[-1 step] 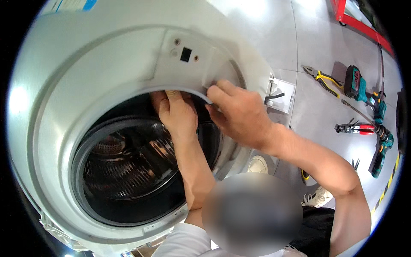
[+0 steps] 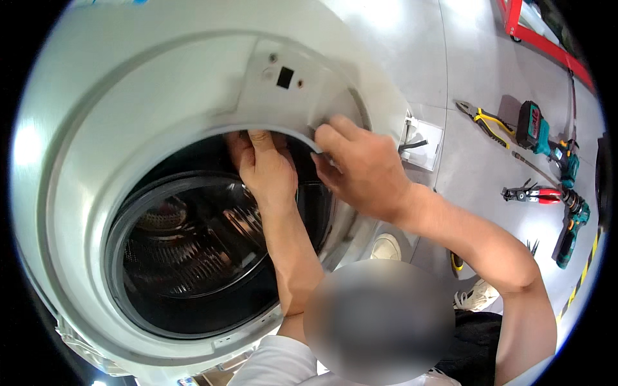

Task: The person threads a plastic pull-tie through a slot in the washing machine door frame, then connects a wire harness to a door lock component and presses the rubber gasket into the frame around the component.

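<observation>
A white front-loading washing machine [image 2: 154, 83] fills the left side, with its round door opening uncovered. Inside the opening are a dark rubber door gasket [image 2: 114, 270] and the ribbed metal drum [image 2: 187, 257]. My left hand [image 2: 269, 170] reaches into the top of the opening; its thumb points up at the panel's rim [image 2: 212, 132] and its other fingers curl behind, partly hidden. To the right, my right hand [image 2: 360, 164] pinches the same rim between thumb and bent fingers. Whether either hand also grips a smaller part there is hidden.
On the grey floor at right lie yellow-black pliers [image 2: 483, 122], a cordless drill [image 2: 547, 138], a second green power tool [image 2: 573, 228] and a red-handled tool [image 2: 533, 194]. A white tray-like part [image 2: 425, 145] sits beside the machine. A red frame [image 2: 541, 38] stands far right.
The upper front panel has shifted slightly up and to the right in the picture, while the floor tools stay almost put. Both hands keep their places at the rim.
</observation>
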Motion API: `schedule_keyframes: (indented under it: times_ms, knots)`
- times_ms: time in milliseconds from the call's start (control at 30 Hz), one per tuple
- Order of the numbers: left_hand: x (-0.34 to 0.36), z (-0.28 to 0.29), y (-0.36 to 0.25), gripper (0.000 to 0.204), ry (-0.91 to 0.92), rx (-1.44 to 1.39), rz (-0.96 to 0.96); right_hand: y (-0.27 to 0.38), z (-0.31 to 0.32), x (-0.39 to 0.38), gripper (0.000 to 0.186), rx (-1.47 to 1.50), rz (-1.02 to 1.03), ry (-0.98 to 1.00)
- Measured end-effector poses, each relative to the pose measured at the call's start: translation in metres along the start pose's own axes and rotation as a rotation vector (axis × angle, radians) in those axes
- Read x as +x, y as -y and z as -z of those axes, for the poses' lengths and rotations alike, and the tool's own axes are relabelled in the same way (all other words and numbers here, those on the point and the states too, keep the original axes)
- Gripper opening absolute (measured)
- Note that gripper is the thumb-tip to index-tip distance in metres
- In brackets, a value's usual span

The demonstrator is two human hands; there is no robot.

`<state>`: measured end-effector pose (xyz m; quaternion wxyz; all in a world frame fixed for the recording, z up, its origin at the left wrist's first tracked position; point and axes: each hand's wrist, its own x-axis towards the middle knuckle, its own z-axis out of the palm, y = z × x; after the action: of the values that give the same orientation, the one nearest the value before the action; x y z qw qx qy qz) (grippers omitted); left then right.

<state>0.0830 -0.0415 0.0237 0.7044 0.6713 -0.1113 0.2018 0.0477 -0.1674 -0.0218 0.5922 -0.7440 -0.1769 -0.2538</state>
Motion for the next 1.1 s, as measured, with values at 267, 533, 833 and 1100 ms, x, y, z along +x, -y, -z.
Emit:
schedule_keyframes:
  times_ms: [267, 533, 833, 1100]
  knots:
    - [0.0, 0.0, -0.001, 0.04, 0.061, -0.074, 0.044, 0.008, 0.007, 0.003, 0.025, -0.23, -0.013, 0.139]
    - [0.0, 0.006, -0.002, 0.033, 0.15, 0.103, -0.039, 0.043, 0.017, 0.047, 0.025, -0.452, 0.144, 0.022]
    - [-0.004, 0.001, -0.005, 0.037, 0.12, 0.144, -0.1, 0.047, 0.014, 0.049, 0.018, -0.137, -0.052, 0.056]
    - [-0.005, 0.004, -0.013, 0.036, 0.121, 0.04, -0.047, 0.048, 0.011, 0.051, 0.021, -0.08, -0.127, 0.077]
